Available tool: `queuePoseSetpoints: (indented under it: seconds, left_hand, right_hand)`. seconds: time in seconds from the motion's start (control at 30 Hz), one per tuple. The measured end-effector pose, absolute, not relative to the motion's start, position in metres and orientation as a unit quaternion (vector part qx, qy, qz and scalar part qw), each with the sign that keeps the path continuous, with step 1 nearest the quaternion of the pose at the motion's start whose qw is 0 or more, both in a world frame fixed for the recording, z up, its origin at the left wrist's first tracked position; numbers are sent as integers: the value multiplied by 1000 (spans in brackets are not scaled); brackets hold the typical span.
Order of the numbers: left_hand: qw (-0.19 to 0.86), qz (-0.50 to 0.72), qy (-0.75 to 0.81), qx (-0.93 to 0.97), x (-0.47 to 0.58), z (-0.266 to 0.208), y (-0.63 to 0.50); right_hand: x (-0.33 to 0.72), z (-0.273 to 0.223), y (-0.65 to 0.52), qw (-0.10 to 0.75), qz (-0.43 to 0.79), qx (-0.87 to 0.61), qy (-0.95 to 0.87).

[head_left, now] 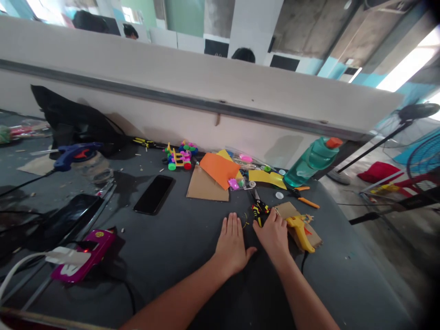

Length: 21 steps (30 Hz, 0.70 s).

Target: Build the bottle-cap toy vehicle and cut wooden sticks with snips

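My left hand (232, 245) lies flat on the dark table, fingers straight and together, thumb out to the side, holding nothing. Just right of it, my right hand (275, 234) has its thumb and curled fingers at the handles of black-and-yellow wire strippers (260, 210), whose metal jaws point away from me. Between the hands is a thin yellow wire (245, 221). A yellow glue gun (301, 233) rests on a cardboard piece (314, 237), right of my right hand. Beyond my hands, orange paper (220, 168) overlaps a cardboard sheet (208, 189).
A teal bottle (311, 162) and orange-handled pliers (307, 201) are at the right. A phone (154, 195), a colourful toy (179, 156), a blue glue gun (74, 156) and a magenta power strip (85, 256) with cables occupy the left. A white partition (192, 117) borders the back.
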<state>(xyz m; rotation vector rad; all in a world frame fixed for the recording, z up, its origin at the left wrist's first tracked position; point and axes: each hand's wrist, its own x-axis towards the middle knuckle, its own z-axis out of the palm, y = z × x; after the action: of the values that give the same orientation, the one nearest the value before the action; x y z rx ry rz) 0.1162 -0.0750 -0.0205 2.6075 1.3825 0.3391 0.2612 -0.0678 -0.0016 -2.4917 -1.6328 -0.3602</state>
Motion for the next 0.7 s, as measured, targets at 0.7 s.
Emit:
queuePoseSetpoints:
  seconds: [0.7]
  left_hand:
    - [93,137,428,888,80,3,-51]
  right_hand:
    - [263,-7,-67,80,-132,-822,-548]
